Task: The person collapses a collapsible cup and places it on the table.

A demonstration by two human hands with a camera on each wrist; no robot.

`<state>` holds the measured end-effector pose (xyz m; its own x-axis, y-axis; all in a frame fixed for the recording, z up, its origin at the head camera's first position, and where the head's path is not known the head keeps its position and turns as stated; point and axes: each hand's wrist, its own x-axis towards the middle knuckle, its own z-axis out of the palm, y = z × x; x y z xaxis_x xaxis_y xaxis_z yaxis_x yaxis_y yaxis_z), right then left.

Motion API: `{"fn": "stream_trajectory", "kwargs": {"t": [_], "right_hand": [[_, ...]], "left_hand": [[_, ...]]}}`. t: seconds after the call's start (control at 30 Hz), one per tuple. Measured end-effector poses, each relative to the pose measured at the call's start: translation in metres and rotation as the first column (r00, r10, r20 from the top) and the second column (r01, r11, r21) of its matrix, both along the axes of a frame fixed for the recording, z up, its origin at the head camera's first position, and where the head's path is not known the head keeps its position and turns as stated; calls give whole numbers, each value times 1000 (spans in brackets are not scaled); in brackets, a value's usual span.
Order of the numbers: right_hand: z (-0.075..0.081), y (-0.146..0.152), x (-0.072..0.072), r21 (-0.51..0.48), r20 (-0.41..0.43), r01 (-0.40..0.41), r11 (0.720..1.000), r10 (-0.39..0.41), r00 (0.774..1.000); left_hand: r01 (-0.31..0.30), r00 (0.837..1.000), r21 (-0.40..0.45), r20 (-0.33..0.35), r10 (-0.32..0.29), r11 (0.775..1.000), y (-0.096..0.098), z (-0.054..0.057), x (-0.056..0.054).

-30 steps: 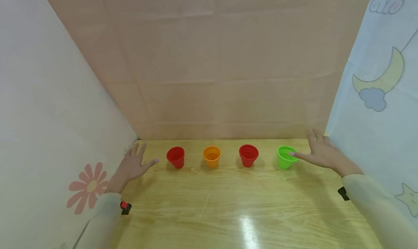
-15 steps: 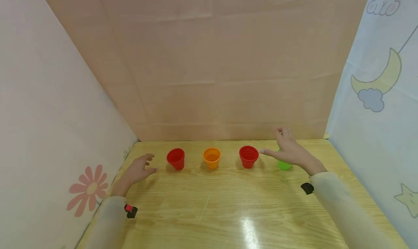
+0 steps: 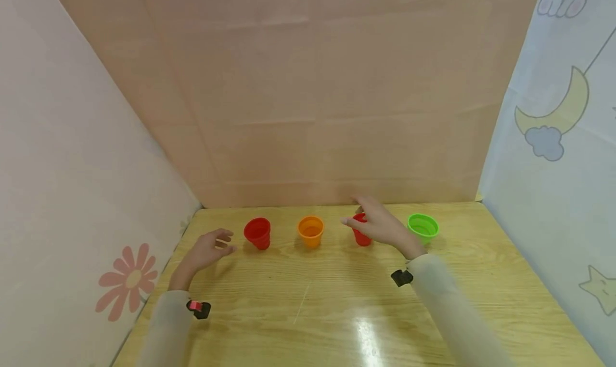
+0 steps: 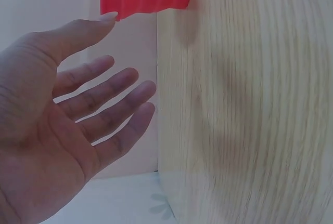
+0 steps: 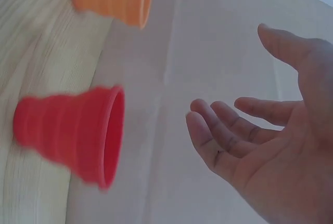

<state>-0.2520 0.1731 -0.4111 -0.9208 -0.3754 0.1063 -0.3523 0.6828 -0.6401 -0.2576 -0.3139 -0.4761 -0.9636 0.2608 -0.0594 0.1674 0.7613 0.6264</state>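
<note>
One view, right wrist, shows the right hand (image 5: 278, 154) apart from red cup (image 5: 67, 130).

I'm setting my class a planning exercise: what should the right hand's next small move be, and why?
Probably lower the right hand toward the ribbed red cup between the orange cup and the green cup: the hand holds nothing and hangs higher than that red cup, which stands upright, open side up.

A red cup (image 3: 259, 234), an orange cup (image 3: 310, 238), a second red cup (image 3: 363, 241) and a green cup (image 3: 423, 228) are aligned on a table (image 3: 289, 303). The second red cup is partly hidden by the right hand (image 3: 377, 222); the left hand (image 3: 207, 251) is held near the first.
</note>
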Motion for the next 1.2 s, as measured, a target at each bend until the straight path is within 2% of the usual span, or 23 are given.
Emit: {"fn": "stream_trajectory", "kwargs": {"t": [0.2,0.33,0.63,0.8,0.93,1.03,1.2], "right_hand": [[-6,-38,3,-143,13,-74,987,77,997],[-9,-65,4,-198,36,-106,974,115,993],[-24,-113,4,-228,83,-193,954,217,973],[-36,-133,3,-269,102,-168,948,202,974],[-48,-154,2,-284,110,-126,951,163,981],[-57,-171,-1,-269,111,-112,957,147,983],[-68,-189,-4,-311,162,-85,947,141,977]], "left_hand": [[-27,999,26,19,27,999,0,-4,1],[-48,999,50,23,47,998,2,-8,1],[-76,996,100,57,71,992,12,-12,3],[-68,996,130,59,61,989,19,-11,1],[-54,997,143,63,46,988,24,-14,0],[-67,996,145,67,58,987,27,-17,0],[-67,996,167,76,55,984,31,-21,-3]]}}
